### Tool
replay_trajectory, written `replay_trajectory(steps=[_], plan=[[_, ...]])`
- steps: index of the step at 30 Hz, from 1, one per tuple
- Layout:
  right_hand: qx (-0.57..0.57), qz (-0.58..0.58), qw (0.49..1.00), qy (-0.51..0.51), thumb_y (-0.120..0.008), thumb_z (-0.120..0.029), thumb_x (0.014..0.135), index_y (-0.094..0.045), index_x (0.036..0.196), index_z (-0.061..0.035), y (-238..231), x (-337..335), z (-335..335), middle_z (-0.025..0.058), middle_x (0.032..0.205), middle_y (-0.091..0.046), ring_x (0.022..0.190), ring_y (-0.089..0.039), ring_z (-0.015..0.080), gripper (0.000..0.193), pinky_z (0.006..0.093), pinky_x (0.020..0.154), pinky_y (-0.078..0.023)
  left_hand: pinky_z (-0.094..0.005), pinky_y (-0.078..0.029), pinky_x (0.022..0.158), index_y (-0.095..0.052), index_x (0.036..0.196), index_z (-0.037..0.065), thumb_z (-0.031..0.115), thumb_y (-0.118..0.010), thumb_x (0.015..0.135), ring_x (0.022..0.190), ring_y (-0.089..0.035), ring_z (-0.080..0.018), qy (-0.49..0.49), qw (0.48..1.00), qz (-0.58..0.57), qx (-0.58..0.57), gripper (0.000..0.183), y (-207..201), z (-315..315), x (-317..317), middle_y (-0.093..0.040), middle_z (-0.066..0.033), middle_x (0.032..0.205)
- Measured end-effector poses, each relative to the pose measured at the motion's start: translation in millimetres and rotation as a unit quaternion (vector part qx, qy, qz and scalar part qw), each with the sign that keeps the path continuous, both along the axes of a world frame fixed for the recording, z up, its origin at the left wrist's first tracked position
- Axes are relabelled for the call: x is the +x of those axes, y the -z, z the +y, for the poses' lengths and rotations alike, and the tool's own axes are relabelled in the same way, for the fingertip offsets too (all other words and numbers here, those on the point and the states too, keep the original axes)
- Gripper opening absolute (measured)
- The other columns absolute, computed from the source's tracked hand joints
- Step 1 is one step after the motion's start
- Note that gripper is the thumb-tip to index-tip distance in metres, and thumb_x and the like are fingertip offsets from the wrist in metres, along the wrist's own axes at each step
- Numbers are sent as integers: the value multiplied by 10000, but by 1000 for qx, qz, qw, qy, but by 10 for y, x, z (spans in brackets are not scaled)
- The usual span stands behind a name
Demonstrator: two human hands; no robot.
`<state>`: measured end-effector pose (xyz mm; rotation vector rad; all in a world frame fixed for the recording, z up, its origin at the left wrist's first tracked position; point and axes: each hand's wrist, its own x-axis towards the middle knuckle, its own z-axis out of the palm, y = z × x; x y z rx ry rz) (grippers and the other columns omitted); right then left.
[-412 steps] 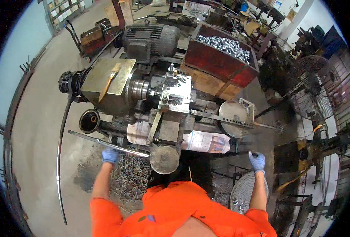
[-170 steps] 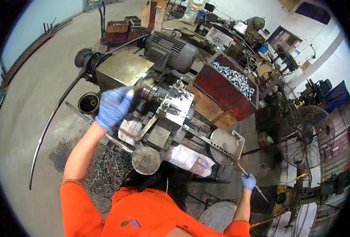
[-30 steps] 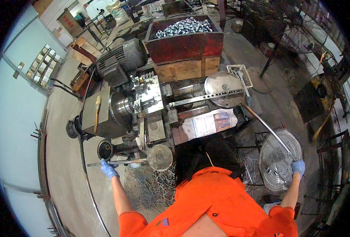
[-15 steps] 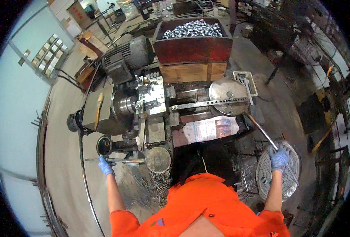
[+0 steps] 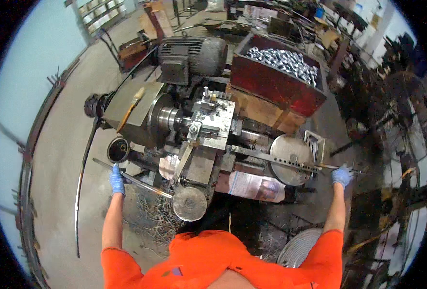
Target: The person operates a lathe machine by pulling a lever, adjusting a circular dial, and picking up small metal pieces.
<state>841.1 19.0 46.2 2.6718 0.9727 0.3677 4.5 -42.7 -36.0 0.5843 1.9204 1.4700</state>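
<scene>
My left hand [image 5: 117,180], in a blue glove, is closed around a long metal lever [image 5: 148,186] that runs to a small round disc [image 5: 190,204] at the front of a lathe-like machine. On the far right, my gloved right hand [image 5: 341,176] grips another metal lever [image 5: 326,166] joined to a larger round plate [image 5: 286,144]. A bar with a row of holes [image 5: 258,155] lies across this plate and reaches toward the metal tool slide [image 5: 213,118]. Left of the slide is a shiny spindle [image 5: 170,119]. My right fingers are partly blurred.
A red bin [image 5: 276,81] of shiny metal parts stands behind the machine, beside a large motor [image 5: 193,57]. A wooden-handled brush [image 5: 130,110] lies on the headstock. Metal shavings [image 5: 158,221] litter the floor. A round perforated tray [image 5: 298,248] sits near my right elbow.
My right hand has swung its lever forward, away from me, so it now points sideways. The left lever has tilted, its free end farther away. The whole view has turned.
</scene>
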Motion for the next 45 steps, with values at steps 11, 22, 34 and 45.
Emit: replay_trajectory(steps=[11, 22, 34, 45], plan=[[213, 91, 938, -257, -650, -428, 736, -625, 976, 35, 585, -380, -1141, 222, 956, -625, 899, -581, 377, 523, 422, 845, -445, -397, -466, 821, -577, 1113, 100, 375, -520, 787, 981, -582, -316, 261, 774, 496, -295, 431, 847, -13, -262, -613, -164, 1067], [221, 280, 894, -270, -701, -254, 746, -664, 775, 33, -130, -1391, -1216, 129, 738, -673, 641, -636, 171, 290, 288, 649, -491, -369, -487, 747, -645, 948, 98, 362, -532, 785, 912, -604, -287, 231, 803, 463, -297, 330, 1225, -91, 449, -640, -139, 957], [87, 539, 632, -550, -596, -255, 856, -643, 909, 47, -1487, -4274, 719, 11, 760, -620, 726, -514, 63, 310, 246, 667, -439, -426, -491, 720, -674, 835, 101, 379, -570, 752, 796, -628, -334, 381, 730, 487, -291, 308, 554, -138, -148, -651, -158, 852], [-10, 417, 707, -571, -641, -364, 805, -660, 963, 19, -1308, -5088, 1053, 91, 871, -682, 761, -597, 118, 415, 292, 731, -475, -278, -469, 518, -576, 1109, 18, 242, -544, 880, 640, -567, -135, 176, 970, 166, -32, 322, -819, -1049, -942, -604, -87, 769]])
